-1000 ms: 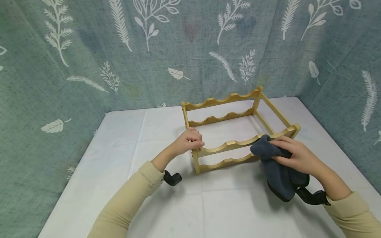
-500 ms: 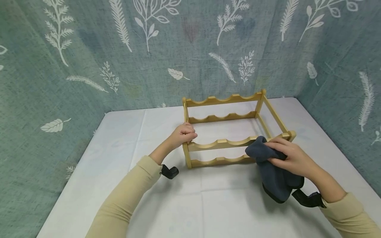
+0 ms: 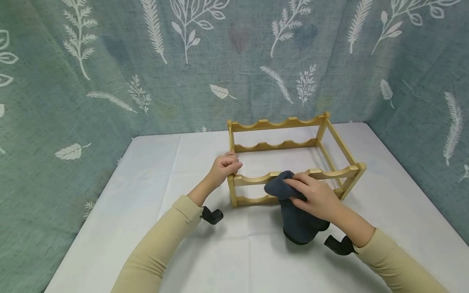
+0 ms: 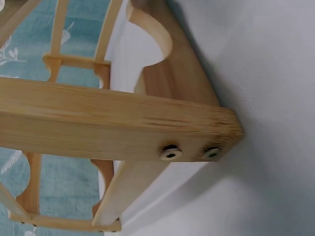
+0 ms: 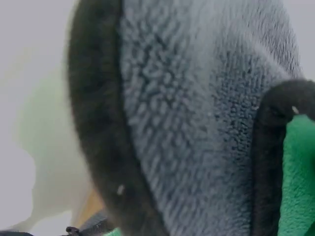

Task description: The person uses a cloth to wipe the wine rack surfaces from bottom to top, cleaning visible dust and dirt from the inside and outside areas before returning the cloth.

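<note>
Head view: wooden rack (image 3: pixel 262 125) on tabletop (image 3: pixel 110 228), long axis running left-right ahead of the person, left hand (image 3: pixel 222 167) clamped on its left end, right hand (image 3: pixel 318 199), nearer mid-length, pinching dark cloth (image 3: pixel 298 221) at the near top rail (image 3: pixel 326 175), hands apart.

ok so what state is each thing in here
Wooden bottle rack: standing upright
Blue-grey plush cloth: bunched, gripped near its top
Left hand: gripping the rack's left end
Right hand: pinching the cloth
White tablecloth: spread out, creased
Leaf-print backdrop: hanging
</note>
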The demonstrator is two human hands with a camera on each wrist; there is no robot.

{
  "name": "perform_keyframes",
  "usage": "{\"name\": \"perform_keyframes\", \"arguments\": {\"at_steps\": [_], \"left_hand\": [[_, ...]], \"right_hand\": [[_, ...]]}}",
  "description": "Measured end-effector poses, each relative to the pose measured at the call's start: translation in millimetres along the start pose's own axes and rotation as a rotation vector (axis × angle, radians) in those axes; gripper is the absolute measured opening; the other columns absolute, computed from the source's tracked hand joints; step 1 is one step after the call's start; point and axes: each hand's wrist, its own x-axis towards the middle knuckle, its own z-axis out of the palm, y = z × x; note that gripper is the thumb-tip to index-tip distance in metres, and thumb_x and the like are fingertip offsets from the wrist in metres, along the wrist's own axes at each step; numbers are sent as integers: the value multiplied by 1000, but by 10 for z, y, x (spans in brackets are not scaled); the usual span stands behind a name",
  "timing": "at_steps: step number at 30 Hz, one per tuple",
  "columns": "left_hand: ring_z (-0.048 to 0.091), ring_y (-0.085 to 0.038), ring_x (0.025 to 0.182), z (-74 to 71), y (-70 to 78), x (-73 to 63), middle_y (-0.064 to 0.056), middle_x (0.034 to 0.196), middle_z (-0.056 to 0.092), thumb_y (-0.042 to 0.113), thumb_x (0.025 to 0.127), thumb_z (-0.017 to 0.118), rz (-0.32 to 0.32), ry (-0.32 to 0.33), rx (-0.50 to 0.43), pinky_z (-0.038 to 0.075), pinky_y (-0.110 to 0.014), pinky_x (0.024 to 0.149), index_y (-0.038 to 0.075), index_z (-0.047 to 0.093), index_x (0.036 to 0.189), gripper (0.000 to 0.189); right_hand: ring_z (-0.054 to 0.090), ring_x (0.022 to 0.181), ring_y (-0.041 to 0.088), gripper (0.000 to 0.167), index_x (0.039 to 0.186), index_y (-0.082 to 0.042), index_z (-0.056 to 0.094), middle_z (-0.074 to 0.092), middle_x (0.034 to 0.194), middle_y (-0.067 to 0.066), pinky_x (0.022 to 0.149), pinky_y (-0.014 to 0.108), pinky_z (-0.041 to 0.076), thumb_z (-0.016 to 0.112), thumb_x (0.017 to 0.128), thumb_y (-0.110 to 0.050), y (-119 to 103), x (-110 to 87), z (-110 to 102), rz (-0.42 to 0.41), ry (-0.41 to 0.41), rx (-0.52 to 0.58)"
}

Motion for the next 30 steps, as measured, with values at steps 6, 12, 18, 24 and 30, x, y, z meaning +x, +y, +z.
{"name": "perform_keyframes", "arguments": {"at_steps": [6, 12, 18, 24, 30], "left_hand": [[37, -12, 55, 34, 103, -11, -1, 49, 37, -17, 81, 46, 20, 26, 36, 30, -45, 96, -4, 40, 52, 32], [35, -14, 51, 69, 222, -3, -7, 47, 34, -19, 79, 44, 55, 34, 26, 31, -50, 92, -6, 39, 50, 32], [36, -18, 50, 71, 238, 5, -13, 46, 35, -20, 78, 44, 128, 18, 27, 33, -45, 88, -5, 39, 51, 31], [35, -13, 60, 48, 252, 1, -3, 48, 33, -19, 80, 44, 75, -31, 26, 32, -28, 89, -4, 36, 52, 33], [36, -13, 65, 17, 188, -2, 6, 52, 34, -16, 83, 46, -12, -47, 40, 30, -29, 96, -3, 37, 53, 34]], "right_hand": [[61, 76, 18, 46, 110, -4, 61, 57, 96, 9, 60, 29, 53, 78, 67, -13, -255, 265, 209, -14, 15, -16], [61, 75, 18, 43, 110, -5, 61, 58, 94, 9, 61, 27, 53, 76, 71, -16, -494, 532, 432, -69, 33, -39], [56, 67, 14, 41, 111, -8, 60, 56, 90, 7, 50, 22, 47, 74, 74, -18, -701, 732, 594, -71, -15, -131], [52, 60, 15, 38, 111, -8, 60, 54, 85, 8, 40, 22, 40, 72, 75, -14, -754, 723, 547, 61, -51, -196], [48, 55, 14, 39, 111, -7, 62, 53, 85, 10, 39, 22, 37, 72, 74, -9, -543, 439, 282, 147, -1, -221]]}}
